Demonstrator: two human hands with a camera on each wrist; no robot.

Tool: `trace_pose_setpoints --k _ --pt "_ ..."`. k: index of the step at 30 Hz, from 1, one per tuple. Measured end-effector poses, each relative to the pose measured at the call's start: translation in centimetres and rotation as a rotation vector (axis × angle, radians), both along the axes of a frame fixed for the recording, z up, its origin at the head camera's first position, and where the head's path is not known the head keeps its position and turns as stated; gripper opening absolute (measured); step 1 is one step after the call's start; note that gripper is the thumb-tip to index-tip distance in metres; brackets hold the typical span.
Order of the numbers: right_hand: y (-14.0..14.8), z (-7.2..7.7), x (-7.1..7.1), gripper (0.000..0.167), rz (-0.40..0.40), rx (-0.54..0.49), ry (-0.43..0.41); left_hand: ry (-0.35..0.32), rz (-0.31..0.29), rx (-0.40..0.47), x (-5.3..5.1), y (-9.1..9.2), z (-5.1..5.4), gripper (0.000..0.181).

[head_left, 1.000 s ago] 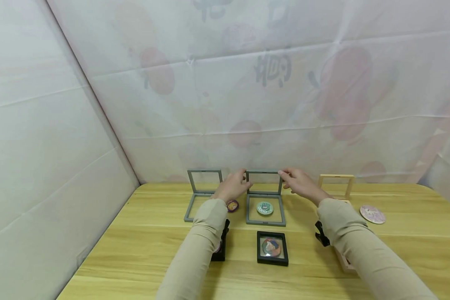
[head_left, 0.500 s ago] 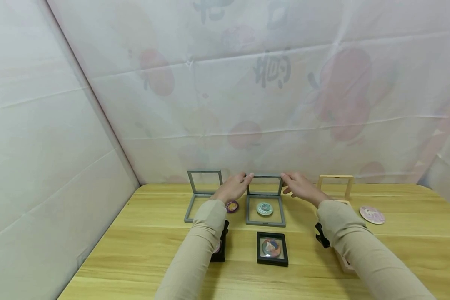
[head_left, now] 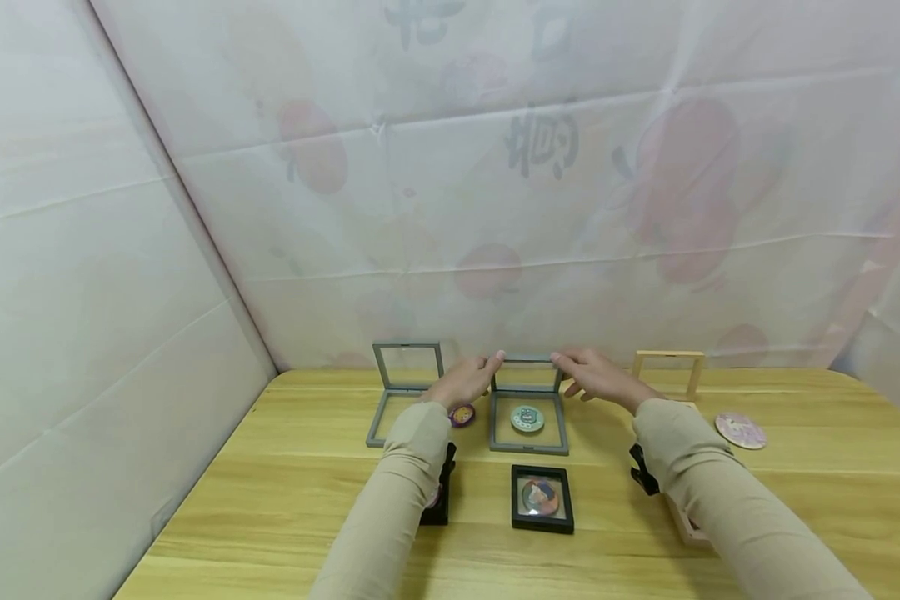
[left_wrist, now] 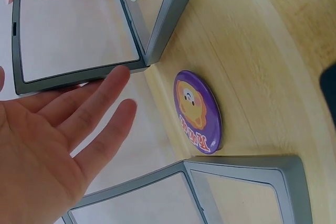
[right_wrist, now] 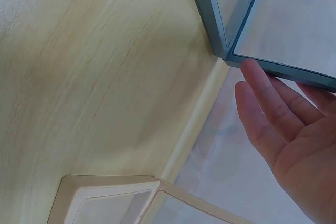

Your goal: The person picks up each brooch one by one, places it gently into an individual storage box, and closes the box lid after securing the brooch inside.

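A grey hinged display frame (head_left: 529,449) stands opened on the table, its lid (left_wrist: 17,51) raised and tilted forward. On the clear film of its flat half lies a round mint-green badge (head_left: 527,419). My left hand (head_left: 465,382) is at the lid's left side, its fairly straight fingers (left_wrist: 90,107) against the back and edge. On the other side, my right hand (head_left: 598,375) touches the lid's right edge with extended fingers (right_wrist: 265,90). Both thumbs sit near the top corners in the head view. A purple round badge (left_wrist: 198,111) lies beside my left hand.
Another opened grey frame (head_left: 376,429) stands on the left, partly behind my sleeve. A closed black frame (head_left: 542,524) with a round badge lies in front. At right are an opened light wooden-coloured frame (head_left: 669,354) and a pink round badge (head_left: 741,430). A fabric wall (head_left: 435,208) rises behind.
The middle grey frame's lid has tipped forward, its top edge coming lower. Both hands have moved slightly with it. The badges and other frames stay in place.
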State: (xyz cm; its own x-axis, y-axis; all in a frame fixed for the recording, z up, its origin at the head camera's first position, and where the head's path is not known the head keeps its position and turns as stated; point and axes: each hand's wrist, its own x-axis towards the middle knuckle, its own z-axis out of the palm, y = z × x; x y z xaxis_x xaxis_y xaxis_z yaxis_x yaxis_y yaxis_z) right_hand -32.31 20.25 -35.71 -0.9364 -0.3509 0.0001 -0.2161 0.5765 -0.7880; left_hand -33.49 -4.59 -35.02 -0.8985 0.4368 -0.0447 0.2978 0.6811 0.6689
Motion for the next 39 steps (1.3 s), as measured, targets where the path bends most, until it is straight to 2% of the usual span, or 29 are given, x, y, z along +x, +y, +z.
trace_pose_setpoints --k 3,12,24,28,35,39 --pt "-0.1 0.0 0.0 0.061 0.013 0.009 -0.019 -0.031 0.001 -0.005 0.1 -0.1 -0.1 0.069" --pt "0.6 0.0 0.0 0.071 0.017 0.021 -0.14 -0.031 0.013 -0.024 0.0 -0.2 -0.3 0.068" --pt "1.2 0.0 0.0 0.074 0.09 0.008 -0.295 -0.069 -0.033 -0.089 -0.3 -0.5 -0.1 0.068" --pt "1.3 -0.1 0.2 0.075 0.108 0.004 -0.304 -0.066 -0.038 -0.086 -0.4 -0.6 -0.2 0.069" --pt "1.1 -0.3 0.0 0.075 0.095 0.023 -0.296 -0.062 -0.04 -0.094 -0.3 -0.6 -0.3 0.071" --pt "1.1 -0.4 0.0 0.076 0.094 0.053 -0.273 -0.082 -0.046 -0.061 -0.4 -0.7 -0.5 0.073"
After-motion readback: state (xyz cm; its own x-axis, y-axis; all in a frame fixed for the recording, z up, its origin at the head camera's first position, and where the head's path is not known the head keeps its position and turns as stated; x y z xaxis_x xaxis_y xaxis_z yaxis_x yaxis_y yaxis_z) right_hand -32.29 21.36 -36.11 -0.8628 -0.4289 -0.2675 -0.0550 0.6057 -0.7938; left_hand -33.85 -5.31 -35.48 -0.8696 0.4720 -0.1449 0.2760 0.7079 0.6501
